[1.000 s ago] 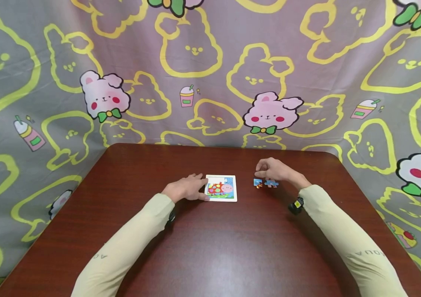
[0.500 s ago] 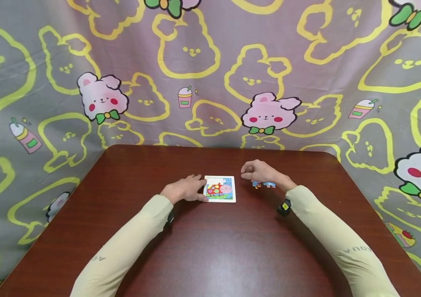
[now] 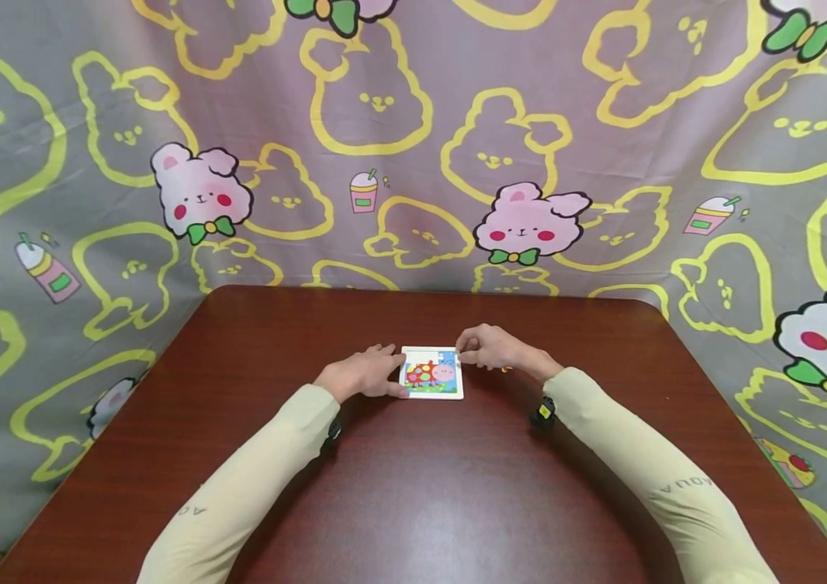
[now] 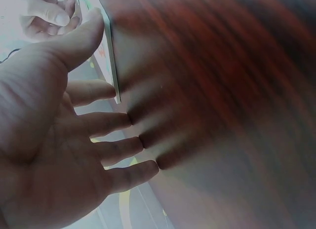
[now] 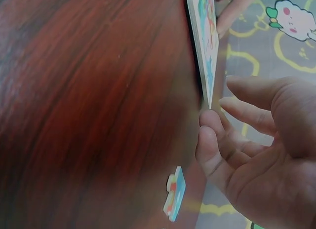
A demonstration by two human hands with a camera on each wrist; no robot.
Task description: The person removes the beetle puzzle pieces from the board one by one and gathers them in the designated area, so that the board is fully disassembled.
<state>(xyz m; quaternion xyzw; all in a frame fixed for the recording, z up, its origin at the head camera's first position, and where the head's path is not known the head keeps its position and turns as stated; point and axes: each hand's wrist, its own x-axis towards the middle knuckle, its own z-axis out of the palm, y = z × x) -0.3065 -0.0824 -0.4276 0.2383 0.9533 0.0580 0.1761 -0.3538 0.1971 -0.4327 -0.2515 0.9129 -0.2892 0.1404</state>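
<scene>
A small jigsaw puzzle (image 3: 424,375) in a white tray (image 3: 443,397) lies mid-table, showing a pink pig-faced character in red with spots. A white patch shows along its upper left. My left hand (image 3: 358,373) spreads its fingers at the tray's left side; in the left wrist view the thumb and index finger meet the edge, the other fingertips on the table. Beside the tray's upper right corner is my right hand (image 3: 497,347), fingers loosely curved. Nothing shows between its thumb and index finger in the right wrist view. A loose puzzle piece (image 5: 175,195) lies close by, mostly hidden in the head view.
The brown wooden table (image 3: 413,503) extends around the puzzle. Behind and at the sides hangs a curtain (image 3: 413,97) printed with cartoon bunnies. A dark wrist device (image 3: 543,412) sits at my right cuff.
My right hand has moved left from beside the loose puzzle pieces to the tray's right edge, covering most of them in the head view. The left hand has stayed at the tray.
</scene>
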